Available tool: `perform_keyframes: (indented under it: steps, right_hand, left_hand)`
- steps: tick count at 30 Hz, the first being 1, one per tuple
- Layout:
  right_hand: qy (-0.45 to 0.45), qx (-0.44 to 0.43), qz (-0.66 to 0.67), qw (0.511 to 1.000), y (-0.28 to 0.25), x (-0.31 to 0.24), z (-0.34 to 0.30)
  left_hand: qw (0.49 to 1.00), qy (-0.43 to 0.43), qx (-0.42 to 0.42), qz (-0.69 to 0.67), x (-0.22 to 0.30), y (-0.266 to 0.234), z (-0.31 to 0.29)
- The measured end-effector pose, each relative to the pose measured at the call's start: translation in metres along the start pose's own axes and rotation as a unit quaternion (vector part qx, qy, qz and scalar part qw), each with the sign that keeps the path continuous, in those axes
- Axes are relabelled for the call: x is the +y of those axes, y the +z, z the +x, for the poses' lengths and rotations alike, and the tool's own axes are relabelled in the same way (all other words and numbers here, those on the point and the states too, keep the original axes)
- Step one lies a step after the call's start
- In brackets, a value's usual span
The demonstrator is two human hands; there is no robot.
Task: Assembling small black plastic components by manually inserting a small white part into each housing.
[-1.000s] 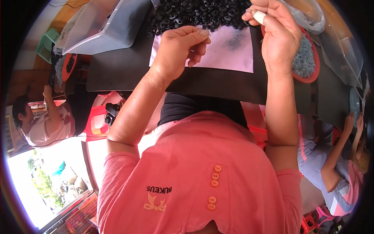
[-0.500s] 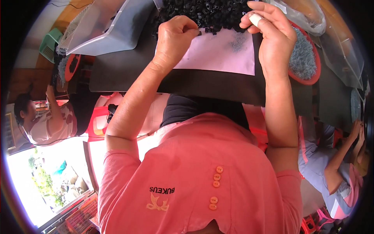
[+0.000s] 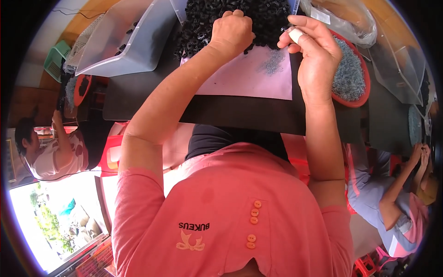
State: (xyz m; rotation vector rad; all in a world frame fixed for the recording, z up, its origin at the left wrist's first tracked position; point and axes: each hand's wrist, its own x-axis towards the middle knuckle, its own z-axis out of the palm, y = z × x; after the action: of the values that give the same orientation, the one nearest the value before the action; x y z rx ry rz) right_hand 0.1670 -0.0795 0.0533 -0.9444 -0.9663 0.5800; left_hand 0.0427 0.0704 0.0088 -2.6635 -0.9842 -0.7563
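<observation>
My left hand is closed over the near part of a heap of small black plastic parts. Its fingertips are turned away from view, so anything in them is hidden. Farther right, my right hand is raised beside the heap, thumb and forefinger pinched together. A tiny shiny piece shows at those fingertips, too small to name. White tape wraps one digit. Below the hands lies a pink sheet, with a small scatter of tiny blue-grey pieces on its right side.
A red-rimmed basin of blue-grey pieces stands right of my right hand. A translucent bin is tilted at the left, and a clear plastic bag lies at the far right. Other people sit at both sides, along the dark table.
My left hand has moved right and farther away, from the sheet's left edge onto the black heap. My right hand keeps its pinch; the whole view has shifted slightly.
</observation>
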Motion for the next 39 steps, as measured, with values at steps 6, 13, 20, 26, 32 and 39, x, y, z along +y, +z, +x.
perform_keyframes:
  steps: [6, 13, 20, 26, 32, 39]
  right_hand:
    - [0.011, -0.009, 0.008, 1.000, 0.002, 0.001, -0.001]
    - [0.040, -0.031, -0.021, 0.998, 0.005, 0.010, -0.001]
    - [0.062, -0.108, -0.086, 0.989, 0.019, 0.013, -0.010]
    - [0.056, -0.144, -0.119, 0.981, 0.027, 0.011, -0.014]
    - [0.080, -0.198, -0.148, 0.966, 0.033, 0.002, -0.011]
    - [0.197, -0.254, -0.102, 0.942, 0.037, 0.013, -0.012]
  left_hand:
    - [0.992, -0.018, -0.122, -0.024, -0.004, -0.005, 0.020]
    - [0.828, -0.204, -0.121, -0.509, -0.002, -0.063, -0.019]
    - [0.623, -0.270, -0.079, -0.730, 0.011, -0.068, -0.066]
    - [0.607, -0.267, -0.051, -0.746, 0.014, -0.067, -0.079]
    - [0.612, -0.251, -0.033, -0.749, 0.014, -0.067, -0.086]
    - [0.565, -0.301, -0.040, -0.767, -0.002, -0.076, -0.107]
